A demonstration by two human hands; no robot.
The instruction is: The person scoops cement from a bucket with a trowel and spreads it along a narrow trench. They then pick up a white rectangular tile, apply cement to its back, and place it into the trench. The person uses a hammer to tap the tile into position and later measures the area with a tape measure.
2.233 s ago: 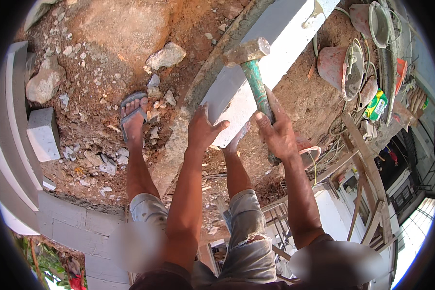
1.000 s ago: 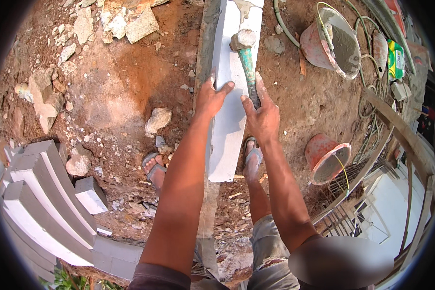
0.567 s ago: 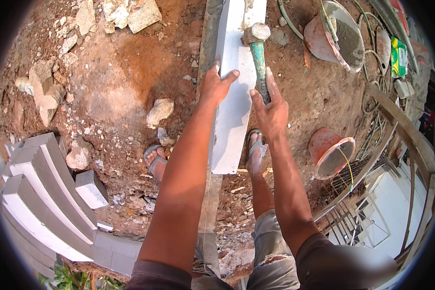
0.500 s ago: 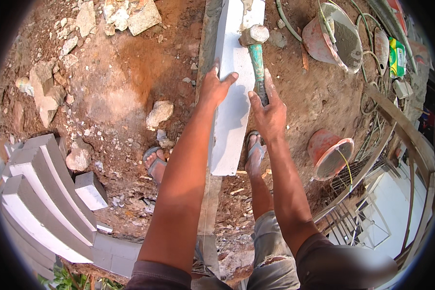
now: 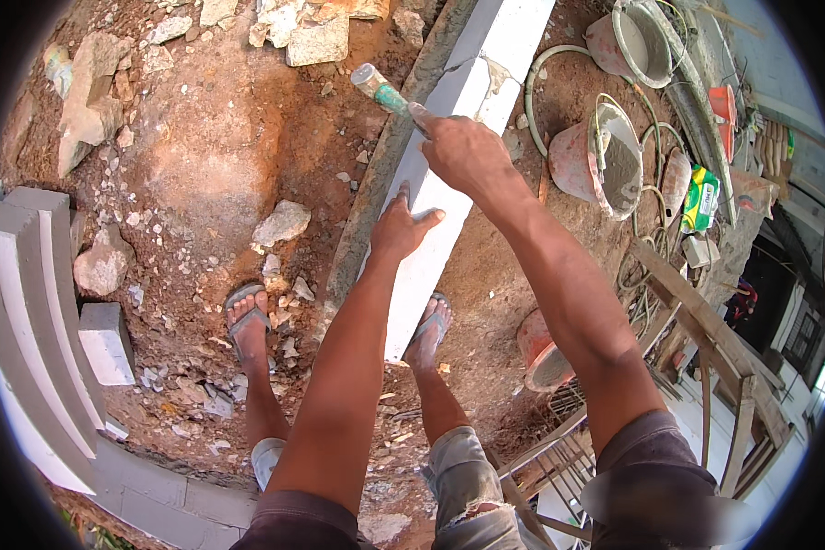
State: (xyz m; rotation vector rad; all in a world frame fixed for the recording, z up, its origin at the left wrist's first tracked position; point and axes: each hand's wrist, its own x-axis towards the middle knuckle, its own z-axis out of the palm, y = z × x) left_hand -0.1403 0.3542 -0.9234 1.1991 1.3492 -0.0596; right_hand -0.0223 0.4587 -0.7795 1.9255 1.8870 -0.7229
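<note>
While the left hand (image 5: 401,229) is lying spread over the left edge of a long white block (image 5: 422,275), its thumb reaching onto the upper face and its fingers touching the side, the right hand (image 5: 467,156) is clenching the handle of a hammer (image 5: 390,95). The hammer is slanting toward the upper left, its far end pointing past the block's left edge; whether it is touching anything is hard to tell. The long white block is lying between the person's 2 sandalled feet (image 5: 249,321) and is meeting a second white block (image 5: 518,27) at a dark joint. Along the left side, a grey strip (image 5: 362,220) is running over the reddish soil. On the right, a reddish bucket (image 5: 573,160) is holding grey mortar, and a green-and-yellow pack (image 5: 701,197) is lying beyond it.
</note>
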